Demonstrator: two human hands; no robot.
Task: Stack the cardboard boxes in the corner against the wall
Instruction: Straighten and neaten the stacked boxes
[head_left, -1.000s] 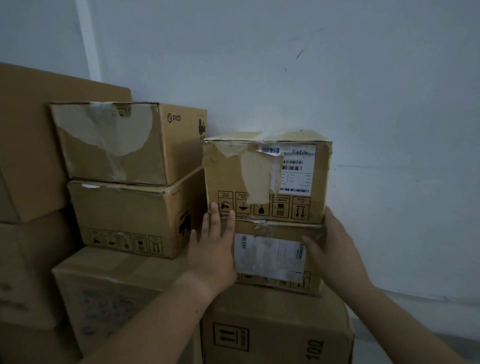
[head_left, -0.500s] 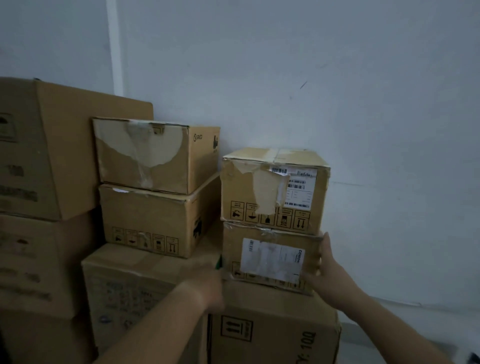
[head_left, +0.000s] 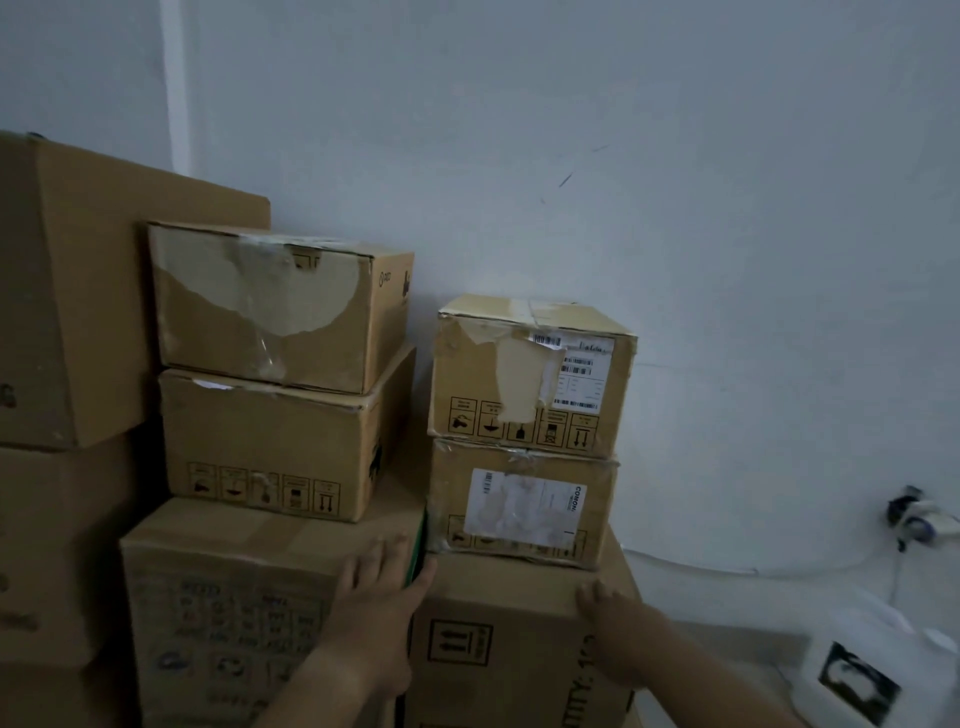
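Two hands are on the stack in the head view. The left hand (head_left: 379, 587) lies flat with its fingers straight and spread, resting on the top front edge of the printed carton (head_left: 228, 597), right at the seam with the base carton (head_left: 498, 649). The right hand (head_left: 618, 636) is at that base carton's front right corner with its fingers reaching the top edge. Blur hides whether they lie flat or hook over it.

The stack stands against the wall (head_left: 675, 208). The base carton carries the COMON-label box (head_left: 524, 504), and the barcode-label box (head_left: 530, 374) sits on top of that.

The step looks like squaring the base carton against its neighbour and the wall. It would go best as a low, even push from both hands straight towards the wall, slow enough that the two small boxes above do not slide. The top one already sits a little to the right of the box beneath it, so a jolt could tip it off.

To the left, the torn-face box (head_left: 270, 306) sits on the symbol-marked box (head_left: 270, 441), with a large carton (head_left: 78, 296) beside them.

On the floor to the right, a white jug (head_left: 852, 670) stands near the base carton. A plug and cable (head_left: 919, 519) hang low on the wall. Both limit any sideways shift to the right.
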